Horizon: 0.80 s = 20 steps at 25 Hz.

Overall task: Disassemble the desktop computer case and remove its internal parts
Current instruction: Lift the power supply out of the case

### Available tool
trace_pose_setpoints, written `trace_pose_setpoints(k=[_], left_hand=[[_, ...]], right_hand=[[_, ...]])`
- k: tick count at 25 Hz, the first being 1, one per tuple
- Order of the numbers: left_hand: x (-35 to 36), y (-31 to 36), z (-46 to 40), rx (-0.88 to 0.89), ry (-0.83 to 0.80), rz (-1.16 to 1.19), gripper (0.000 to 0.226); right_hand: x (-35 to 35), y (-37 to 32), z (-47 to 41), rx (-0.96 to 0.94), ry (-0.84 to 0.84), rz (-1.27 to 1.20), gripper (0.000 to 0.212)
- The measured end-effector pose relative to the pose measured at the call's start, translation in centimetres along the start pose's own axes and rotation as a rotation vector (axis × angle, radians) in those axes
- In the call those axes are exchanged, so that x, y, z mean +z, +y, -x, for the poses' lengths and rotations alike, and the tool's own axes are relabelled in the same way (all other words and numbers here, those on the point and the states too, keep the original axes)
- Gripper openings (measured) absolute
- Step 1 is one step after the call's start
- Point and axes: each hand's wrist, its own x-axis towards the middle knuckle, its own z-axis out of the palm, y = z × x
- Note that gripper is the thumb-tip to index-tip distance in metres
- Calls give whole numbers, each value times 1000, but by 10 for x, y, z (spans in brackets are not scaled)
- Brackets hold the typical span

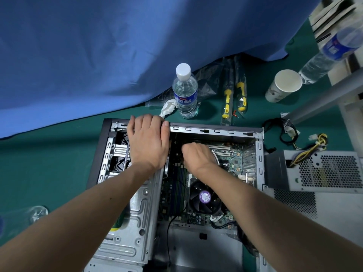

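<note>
The open desktop case [216,130] lies on its side on the green table. Inside it the motherboard [231,154] shows, with a black CPU fan [205,197] bearing a purple sticker. My left hand [148,142] rests on the case's far rim, its fingers curled over the edge beside the drive cage [117,154]. My right hand [198,156] reaches down into the case above the motherboard, fingers curled; what they hold is hidden. The removed power supply [324,169] sits outside the case on the right, its yellow and black cables trailing.
A water bottle [184,91] stands just behind the case, with crumpled tissue [168,107] beside it. Two yellow-handled screwdrivers in bags [233,97], a paper cup [283,85] and a second bottle [332,54] lie further right. Blue cloth [98,55] hangs behind.
</note>
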Motion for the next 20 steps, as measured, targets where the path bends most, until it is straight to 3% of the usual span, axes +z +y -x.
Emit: trace_pose_setpoints(k=[12, 15, 20], left_hand=[[1, -1, 1, 5, 11, 14, 40], [2, -1, 1, 3, 9, 14, 39], [2, -1, 1, 5, 9, 26, 39]], right_hand=[[-14, -2, 8, -84, -73, 86, 26], [-19, -3, 15, -48, -34, -77, 14], [-32, 4, 49, 89, -18, -396, 35]])
